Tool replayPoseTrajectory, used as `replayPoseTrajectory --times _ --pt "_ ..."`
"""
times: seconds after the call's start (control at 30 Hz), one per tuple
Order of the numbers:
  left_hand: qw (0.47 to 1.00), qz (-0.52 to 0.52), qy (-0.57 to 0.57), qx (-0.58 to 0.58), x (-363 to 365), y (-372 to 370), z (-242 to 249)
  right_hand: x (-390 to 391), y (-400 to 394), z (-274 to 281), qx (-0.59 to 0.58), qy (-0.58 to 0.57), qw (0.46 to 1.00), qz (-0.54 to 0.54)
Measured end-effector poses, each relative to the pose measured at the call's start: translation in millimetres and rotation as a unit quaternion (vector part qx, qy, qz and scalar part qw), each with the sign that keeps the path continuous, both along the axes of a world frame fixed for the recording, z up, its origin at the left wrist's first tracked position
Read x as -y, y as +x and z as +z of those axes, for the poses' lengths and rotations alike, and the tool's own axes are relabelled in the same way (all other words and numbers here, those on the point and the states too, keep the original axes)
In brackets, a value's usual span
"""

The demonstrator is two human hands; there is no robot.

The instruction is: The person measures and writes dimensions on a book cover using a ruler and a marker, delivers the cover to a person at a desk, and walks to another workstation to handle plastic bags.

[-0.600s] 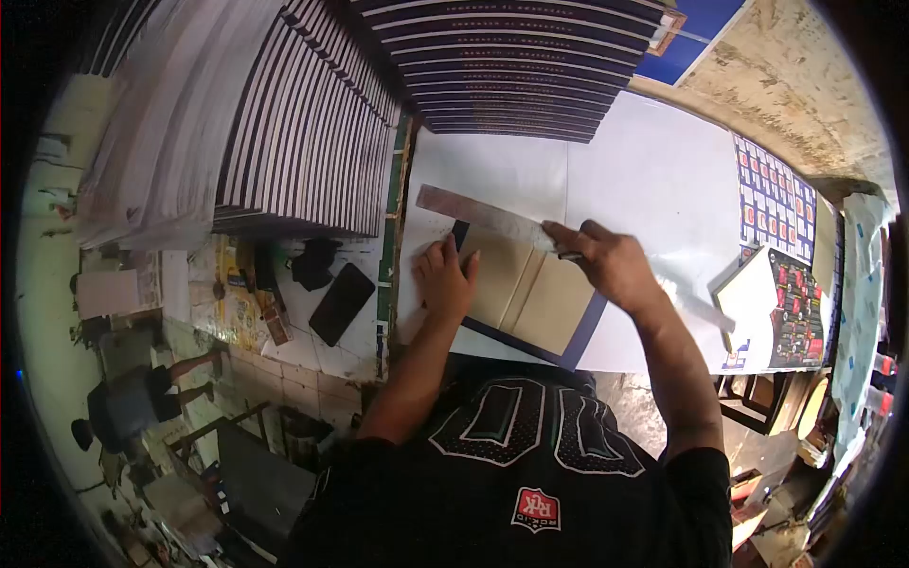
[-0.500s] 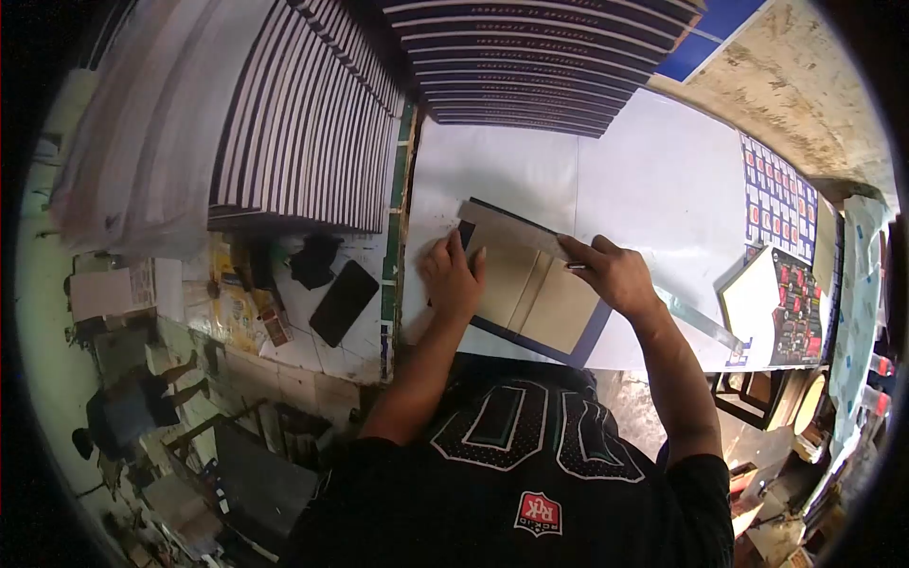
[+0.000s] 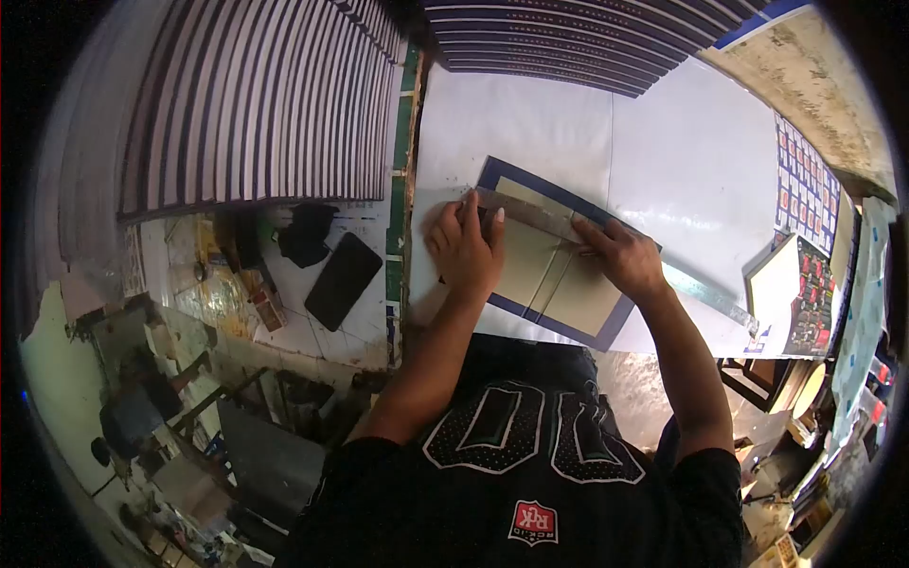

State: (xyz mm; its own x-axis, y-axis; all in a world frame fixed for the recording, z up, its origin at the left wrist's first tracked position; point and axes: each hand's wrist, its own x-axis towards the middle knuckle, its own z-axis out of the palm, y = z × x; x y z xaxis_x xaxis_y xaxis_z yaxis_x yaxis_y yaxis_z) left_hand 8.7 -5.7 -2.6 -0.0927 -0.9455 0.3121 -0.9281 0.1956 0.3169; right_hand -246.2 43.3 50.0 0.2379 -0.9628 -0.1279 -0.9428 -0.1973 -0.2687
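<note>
An open book cover (image 3: 524, 269), tan boards inside a dark blue border, lies on the white worktop in front of me. Across its boards rests a flat, metal-looking strip (image 3: 532, 214). My left hand (image 3: 466, 248) presses on the strip's left end, with thumb and index finger apart and a small dark piece under them. My right hand (image 3: 622, 258) has its fingers closed at the strip's right part; its index finger and thumb touch it. A thin object, hard to make out, shows between those fingers.
Stacks of dark-edged covers stand at the back left (image 3: 270, 114) and back centre (image 3: 559, 43). A black phone (image 3: 344, 281) lies left. To the right are a clear ruler (image 3: 710, 296), a white pad (image 3: 775, 282) and printed sheets (image 3: 805, 185). A person is at the far left.
The metal strip now lies lower across the cover, showing the blue border and tan board beyond it. Both hands have moved with it. The camera view has shifted.
</note>
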Motion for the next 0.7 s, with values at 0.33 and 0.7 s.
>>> replayPoseTrajectory --times 0.33,0.7 --pt "1.0 0.012 -0.012 0.019 3 -4 -2 -36 -10 5 -0.024 -0.06 0.997 -0.034" --pt "1.0 0.002 0.003 0.02 1 -6 -5 -132 -64 -39 -0.063 -0.131 0.953 -0.266"
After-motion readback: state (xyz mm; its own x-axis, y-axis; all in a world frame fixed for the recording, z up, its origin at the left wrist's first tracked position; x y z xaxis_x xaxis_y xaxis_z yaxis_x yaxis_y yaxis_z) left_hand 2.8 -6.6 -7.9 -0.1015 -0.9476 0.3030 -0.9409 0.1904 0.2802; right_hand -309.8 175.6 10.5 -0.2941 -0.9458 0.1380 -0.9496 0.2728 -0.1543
